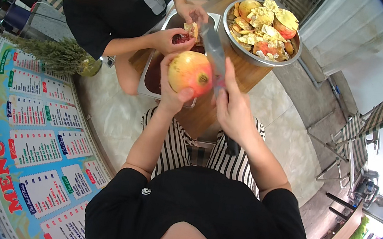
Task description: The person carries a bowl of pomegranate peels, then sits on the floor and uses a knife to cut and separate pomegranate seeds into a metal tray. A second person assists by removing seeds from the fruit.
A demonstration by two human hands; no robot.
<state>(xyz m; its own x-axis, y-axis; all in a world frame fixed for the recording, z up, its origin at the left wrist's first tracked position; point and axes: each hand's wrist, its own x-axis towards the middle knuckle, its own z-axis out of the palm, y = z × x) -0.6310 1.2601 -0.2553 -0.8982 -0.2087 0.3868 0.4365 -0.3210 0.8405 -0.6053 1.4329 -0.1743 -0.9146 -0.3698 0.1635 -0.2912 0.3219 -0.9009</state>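
Note:
A whole yellow and red pomegranate (184, 70) rests in my left hand (169, 96), whose fingers wrap its left side with the thumb across its lower front. My right hand (238, 113) grips a large knife (214, 49). Its wide blade points up and away, close along the fruit's right side; I cannot tell whether it touches the skin. The dark handle end shows below my wrist. Beyond the fruit, another person's hands (175, 41) hold a broken pomegranate piece (193, 30) with red seeds over a rectangular metal pan (143, 86).
At the far right of the wooden table (250, 76) stands a round metal bowl (296, 51) heaped with pomegranate peel and pieces. A large printed menu board (0, 123) fills the left side. A potted plant (57, 53) sits near it. Folding chairs (362, 127) stand at right.

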